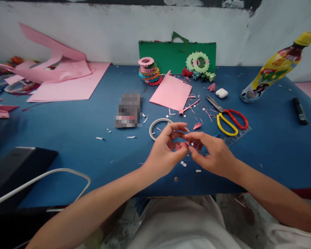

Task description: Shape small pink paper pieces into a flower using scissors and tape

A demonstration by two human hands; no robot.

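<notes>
Near the table's front, my left hand (167,150) and my right hand (213,154) meet around a small folded piece of pink paper (180,145). The left thumb and fingers pinch it, while the right fingertips close on its right end. Part of the paper is hidden behind my fingers. Just behind the left hand lies a roll of white tape (152,128), partly covered by it. A small folded pink piece (197,126) lies beyond my fingers. Scissors (226,116) with one red and one yellow handle rest past my right hand, blades slightly apart.
Pink paper sheets (171,92) lie mid-table, with paper scraps around. Behind stand stacked coloured paper rings (148,71) and a green board (166,55). A tilted drink bottle (273,71), white earbud case (221,93) and black marker (299,111) are right. A white cable (64,170) loops at left.
</notes>
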